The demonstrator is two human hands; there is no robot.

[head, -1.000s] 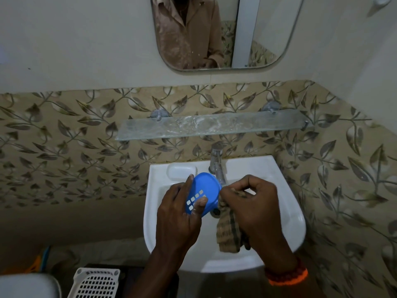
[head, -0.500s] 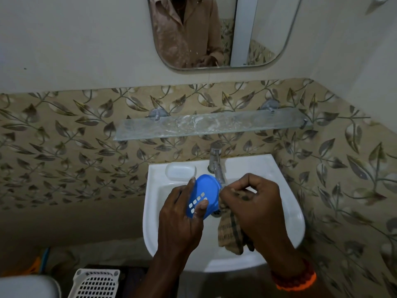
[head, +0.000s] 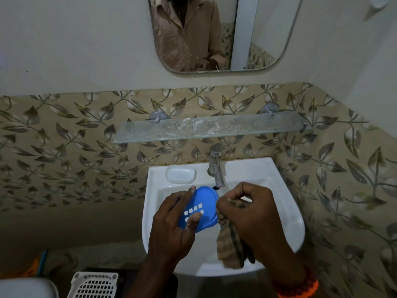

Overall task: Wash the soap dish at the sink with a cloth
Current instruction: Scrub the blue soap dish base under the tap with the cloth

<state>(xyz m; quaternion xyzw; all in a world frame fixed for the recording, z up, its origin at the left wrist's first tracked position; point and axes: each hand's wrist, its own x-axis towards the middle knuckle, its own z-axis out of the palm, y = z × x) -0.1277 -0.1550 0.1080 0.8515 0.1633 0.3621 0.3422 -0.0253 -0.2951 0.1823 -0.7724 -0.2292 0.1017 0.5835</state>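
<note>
My left hand [head: 171, 226] grips a blue oval soap dish [head: 204, 203] with a patch of small drain holes, held tilted over the white sink [head: 287, 224]. Thumb and fingers clamp the dish's left edge. My right hand [head: 255, 220] is closed on a brown checked cloth [head: 228, 246], whose upper part presses against the dish's right rim while the rest hangs down into the basin. The metal tap [head: 216, 166] stands just behind the dish; whether water is running cannot be told.
A moulded soap recess [head: 180, 174] sits on the sink's back left ledge. A glass shelf [head: 206, 127] spans the leaf-patterned tiles above the tap, under a mirror [head: 214, 33]. A white perforated basket [head: 93, 284] stands on the floor at lower left.
Both hands stay over the basin with the same grips. The dish and cloth have shifted only slightly, the cloth still rubbing the dish's right edge.
</note>
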